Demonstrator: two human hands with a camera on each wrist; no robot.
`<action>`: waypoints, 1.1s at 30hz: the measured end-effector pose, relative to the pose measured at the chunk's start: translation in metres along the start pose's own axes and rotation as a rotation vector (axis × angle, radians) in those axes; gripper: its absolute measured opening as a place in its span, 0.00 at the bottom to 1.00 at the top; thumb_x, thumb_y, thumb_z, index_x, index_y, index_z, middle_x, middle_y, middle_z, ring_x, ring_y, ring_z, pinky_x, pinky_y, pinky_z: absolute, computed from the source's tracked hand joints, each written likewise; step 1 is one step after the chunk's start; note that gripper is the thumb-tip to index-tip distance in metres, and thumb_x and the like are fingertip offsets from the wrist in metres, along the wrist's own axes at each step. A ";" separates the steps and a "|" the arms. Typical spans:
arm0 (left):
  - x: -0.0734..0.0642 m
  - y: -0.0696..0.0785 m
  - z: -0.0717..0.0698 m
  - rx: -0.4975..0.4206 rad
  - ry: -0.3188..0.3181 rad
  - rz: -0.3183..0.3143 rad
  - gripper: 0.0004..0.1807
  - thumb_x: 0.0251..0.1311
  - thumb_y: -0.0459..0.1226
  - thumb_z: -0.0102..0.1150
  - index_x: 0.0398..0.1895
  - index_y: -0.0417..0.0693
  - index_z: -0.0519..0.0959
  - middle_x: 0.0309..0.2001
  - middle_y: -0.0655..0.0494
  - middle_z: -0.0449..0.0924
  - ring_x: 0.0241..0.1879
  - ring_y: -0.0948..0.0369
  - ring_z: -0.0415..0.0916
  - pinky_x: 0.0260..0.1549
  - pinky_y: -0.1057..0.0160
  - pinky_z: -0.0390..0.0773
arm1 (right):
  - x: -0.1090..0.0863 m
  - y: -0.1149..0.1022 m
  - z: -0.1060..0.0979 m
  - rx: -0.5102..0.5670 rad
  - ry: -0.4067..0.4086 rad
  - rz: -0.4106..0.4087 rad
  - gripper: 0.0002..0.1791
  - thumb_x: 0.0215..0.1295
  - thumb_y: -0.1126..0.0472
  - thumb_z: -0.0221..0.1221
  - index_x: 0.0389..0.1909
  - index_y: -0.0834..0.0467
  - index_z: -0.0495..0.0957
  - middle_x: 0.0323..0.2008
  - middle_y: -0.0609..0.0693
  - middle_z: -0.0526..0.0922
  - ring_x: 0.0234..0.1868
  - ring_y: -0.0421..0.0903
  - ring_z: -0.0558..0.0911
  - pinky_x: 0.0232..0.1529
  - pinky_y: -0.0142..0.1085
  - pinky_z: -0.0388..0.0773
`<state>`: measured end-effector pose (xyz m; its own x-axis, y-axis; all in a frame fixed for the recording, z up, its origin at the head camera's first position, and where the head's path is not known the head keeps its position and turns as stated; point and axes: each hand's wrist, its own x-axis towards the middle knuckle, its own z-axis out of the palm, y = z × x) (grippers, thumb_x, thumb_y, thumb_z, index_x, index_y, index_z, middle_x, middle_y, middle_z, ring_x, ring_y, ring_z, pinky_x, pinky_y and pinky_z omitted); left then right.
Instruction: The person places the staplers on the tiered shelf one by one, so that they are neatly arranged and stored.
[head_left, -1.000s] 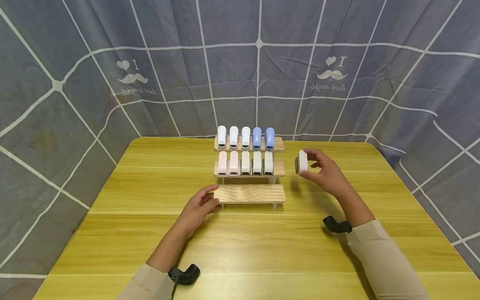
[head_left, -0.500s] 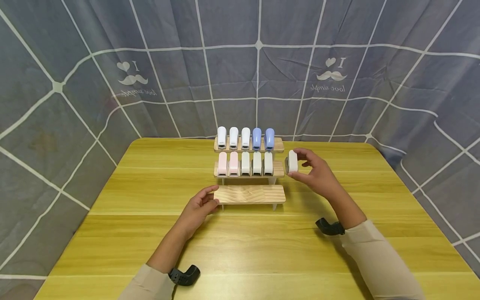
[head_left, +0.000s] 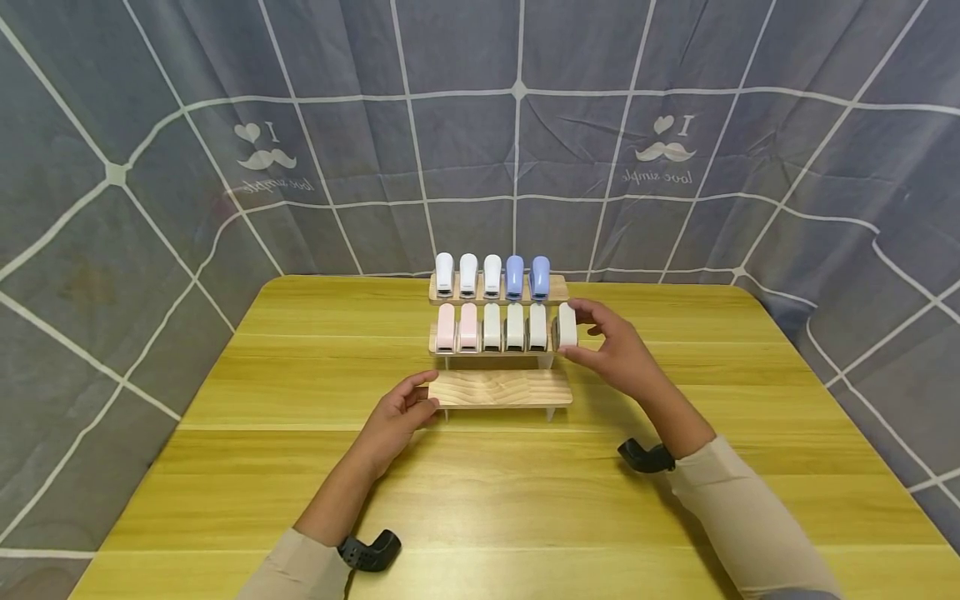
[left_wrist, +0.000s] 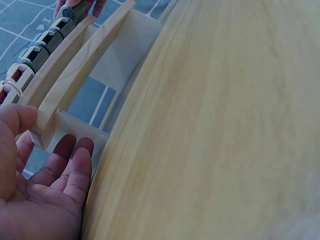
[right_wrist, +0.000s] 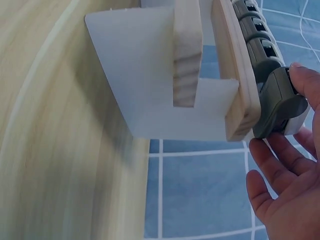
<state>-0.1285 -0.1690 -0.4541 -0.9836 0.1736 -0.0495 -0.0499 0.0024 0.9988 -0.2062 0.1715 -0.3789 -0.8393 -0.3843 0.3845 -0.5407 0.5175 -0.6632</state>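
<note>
A three-step wooden display stand holds two rows of small staplers. My left hand (head_left: 393, 418) pinches the left end of its lowest board (head_left: 500, 389), thumb and fingers at the corner in the left wrist view. With thumb and fingertips, my right hand (head_left: 621, 360) grips a pale stapler (head_left: 566, 326) at the right end of the middle board (head_left: 498, 353). In the right wrist view this grey-bottomed stapler (right_wrist: 280, 97) sits tilted right by the board's end, beside its row. That row runs pink staplers (head_left: 457, 327), then greenish-white staplers (head_left: 514, 327).
On the top board (head_left: 558, 289) stand white staplers (head_left: 468, 275) and blue staplers (head_left: 527, 277). White side panels (right_wrist: 135, 75) support the stand on a yellow wood table (head_left: 480, 500). A grey checked curtain (head_left: 465, 142) hangs behind and on both sides.
My right hand has carried the pale stapler leftward, from the stand's right side to the end of the middle row. The left hand keeps its place on the lowest board.
</note>
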 end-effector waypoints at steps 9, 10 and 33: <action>0.000 0.000 0.000 -0.005 0.001 0.005 0.26 0.70 0.29 0.53 0.70 0.44 0.67 0.48 0.46 0.73 0.48 0.54 0.74 0.51 0.58 0.80 | 0.003 -0.001 0.007 -0.005 0.000 0.012 0.38 0.57 0.61 0.72 0.67 0.61 0.68 0.54 0.57 0.78 0.55 0.57 0.75 0.54 0.55 0.73; 0.001 0.000 0.000 -0.005 0.000 0.006 0.26 0.70 0.29 0.53 0.70 0.44 0.67 0.48 0.46 0.73 0.48 0.54 0.74 0.51 0.58 0.80 | 0.003 -0.001 0.008 -0.006 0.002 0.016 0.38 0.57 0.61 0.73 0.67 0.61 0.68 0.54 0.58 0.78 0.55 0.57 0.75 0.54 0.55 0.73; 0.002 -0.003 -0.001 0.010 -0.004 -0.008 0.25 0.71 0.31 0.54 0.70 0.45 0.67 0.48 0.46 0.72 0.48 0.54 0.74 0.52 0.58 0.80 | 0.002 -0.003 0.014 0.038 0.005 0.052 0.38 0.60 0.62 0.70 0.70 0.62 0.66 0.56 0.59 0.76 0.56 0.54 0.74 0.48 0.54 0.79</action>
<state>-0.1304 -0.1696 -0.4569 -0.9825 0.1771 -0.0579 -0.0564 0.0134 0.9983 -0.2058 0.1587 -0.3851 -0.8667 -0.3538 0.3516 -0.4936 0.5074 -0.7063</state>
